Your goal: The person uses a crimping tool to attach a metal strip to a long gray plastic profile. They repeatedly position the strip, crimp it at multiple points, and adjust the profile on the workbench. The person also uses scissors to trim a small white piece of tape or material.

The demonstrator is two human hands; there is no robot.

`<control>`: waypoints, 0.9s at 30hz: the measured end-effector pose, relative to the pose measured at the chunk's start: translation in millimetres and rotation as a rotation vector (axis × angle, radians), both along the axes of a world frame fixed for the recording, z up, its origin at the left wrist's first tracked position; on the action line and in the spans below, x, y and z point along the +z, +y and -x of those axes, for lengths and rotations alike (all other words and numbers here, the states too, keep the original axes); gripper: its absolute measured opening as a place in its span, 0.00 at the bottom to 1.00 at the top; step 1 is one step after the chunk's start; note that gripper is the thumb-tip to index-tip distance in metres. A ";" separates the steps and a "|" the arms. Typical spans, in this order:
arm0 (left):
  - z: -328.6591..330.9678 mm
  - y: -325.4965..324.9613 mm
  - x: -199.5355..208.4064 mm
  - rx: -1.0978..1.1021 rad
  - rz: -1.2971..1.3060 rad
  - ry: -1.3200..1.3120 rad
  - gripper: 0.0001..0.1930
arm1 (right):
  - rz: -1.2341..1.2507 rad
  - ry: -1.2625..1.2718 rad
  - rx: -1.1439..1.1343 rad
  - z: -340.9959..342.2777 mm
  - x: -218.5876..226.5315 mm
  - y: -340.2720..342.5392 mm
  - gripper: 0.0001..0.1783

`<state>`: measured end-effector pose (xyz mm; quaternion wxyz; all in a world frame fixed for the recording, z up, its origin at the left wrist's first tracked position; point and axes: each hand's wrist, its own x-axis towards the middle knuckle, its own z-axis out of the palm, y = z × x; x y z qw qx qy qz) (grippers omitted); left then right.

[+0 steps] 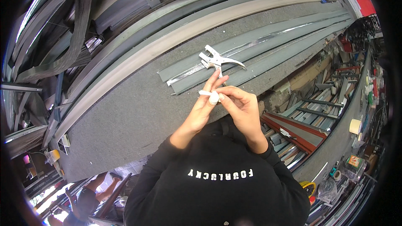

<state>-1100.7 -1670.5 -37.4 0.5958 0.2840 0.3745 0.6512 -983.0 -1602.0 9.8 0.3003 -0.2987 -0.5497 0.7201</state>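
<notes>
My hands meet over the bench in front of my chest. A narrow white strip (pixel 204 93), which looks like tape, goes around the tip of my left thumb, and its free end sticks out to the left across the fingers. My left hand (pixel 202 111) has its index and middle fingers stretched out and apart. Thumb and forefinger of my right hand (pixel 244 108) pinch the strip at the thumb tip. Just beyond my fingertips, a white metal plier-like tool (pixel 216 60) with a curved handle lies on the grey-green profiles (pixel 188 81).
Long beige and grey profiles (pixel 184 32) line the far side of the grey covered bench (pixel 113 119). To the right, a rack (pixel 322 109) holds offcuts. A tape roll (pixel 355 126) and a green box (pixel 354 163) stand farther right. Another person (pixel 86 201) is at lower left.
</notes>
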 end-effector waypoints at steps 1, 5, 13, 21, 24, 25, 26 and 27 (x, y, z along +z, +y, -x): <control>1.6 0.1 -1.1 -0.001 -0.013 0.014 0.46 | 0.043 0.017 0.037 -1.5 0.1 1.7 0.11; 6.4 -2.1 -4.7 -0.140 -0.026 -0.360 0.50 | -0.035 -0.006 0.094 -3.9 4.4 -0.3 0.11; 2.9 2.1 -8.7 -0.345 -0.126 -0.612 0.63 | -0.536 -0.059 0.076 6.2 15.1 -16.6 0.19; 7.6 -8.1 9.4 -0.431 -0.116 -0.555 0.53 | -0.872 0.060 -0.097 15.0 1.3 -13.5 0.14; 2.6 -13.0 4.4 -0.444 -0.078 -0.560 0.50 | -0.924 0.018 -0.123 15.9 -1.5 -11.2 0.10; 0.8 -15.3 0.9 -0.449 -0.061 -0.558 0.48 | -0.940 -0.010 -0.119 15.7 -1.8 -10.2 0.09; 0.0 -18.2 -2.9 -0.460 -0.040 -0.550 0.47 | -0.952 -0.038 -0.116 15.2 -2.0 -8.5 0.07; -0.6 -20.9 -6.8 -0.477 -0.008 -0.535 0.47 | -0.975 -0.054 -0.114 15.0 -2.3 -6.3 0.07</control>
